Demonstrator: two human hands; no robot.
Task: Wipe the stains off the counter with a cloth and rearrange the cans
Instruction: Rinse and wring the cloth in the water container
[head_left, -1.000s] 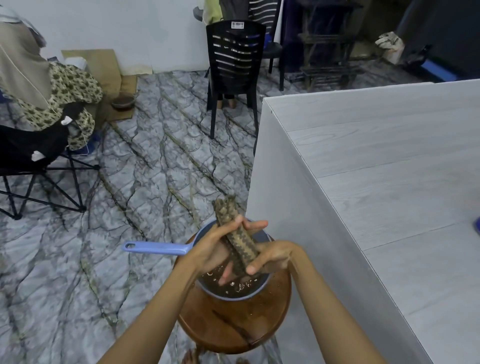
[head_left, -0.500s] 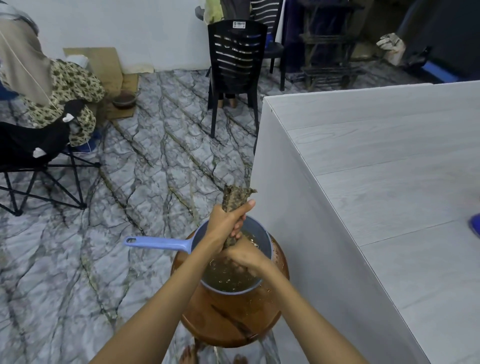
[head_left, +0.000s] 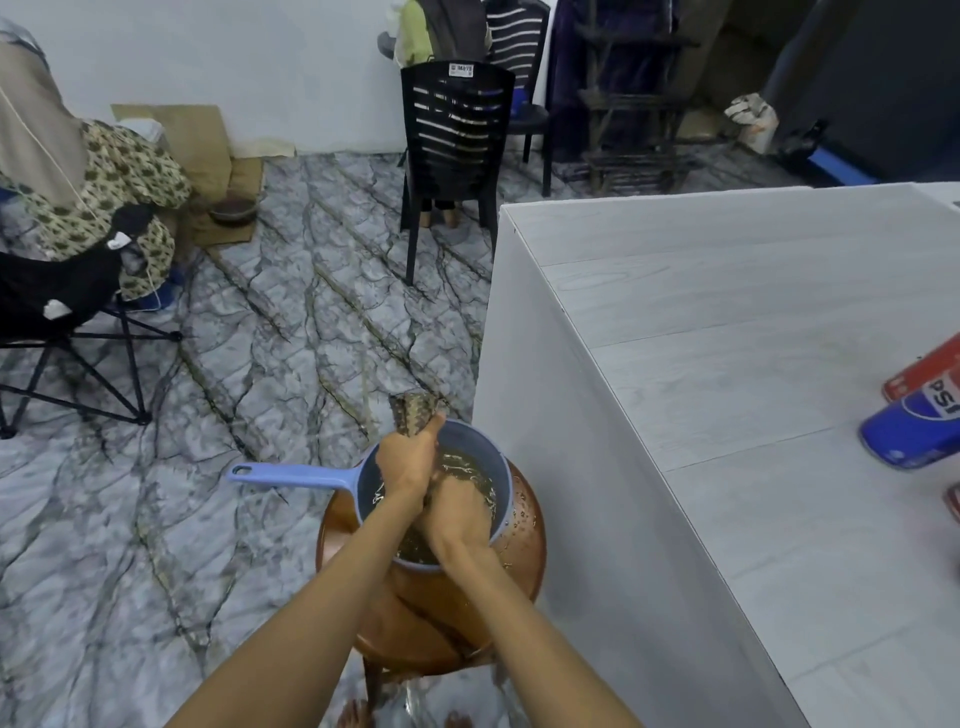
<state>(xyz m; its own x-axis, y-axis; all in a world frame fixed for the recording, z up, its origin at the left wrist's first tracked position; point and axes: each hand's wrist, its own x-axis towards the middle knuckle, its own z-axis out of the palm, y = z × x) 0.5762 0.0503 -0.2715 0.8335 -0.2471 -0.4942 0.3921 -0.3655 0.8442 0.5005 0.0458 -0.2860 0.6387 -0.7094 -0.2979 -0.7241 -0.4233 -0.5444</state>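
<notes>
A patterned brown cloth is twisted upright over a blue handled dipper full of murky water. My left hand grips the cloth's upper part. My right hand grips its lower part inside the dipper, where the cloth is hidden. On the pale grey counter to the right, a blue Pepsi can and a red can lie on their sides at the frame's right edge. Part of a third can shows below them.
The dipper rests on a round brown wooden stool beside the counter's left wall. A black plastic chair stands behind the counter. A seated person in a folding chair is at the far left on the marbled floor.
My hands have turned the cloth from slanted to upright and pushed it lower into the dipper. The view has shifted right, bringing the cans into sight.
</notes>
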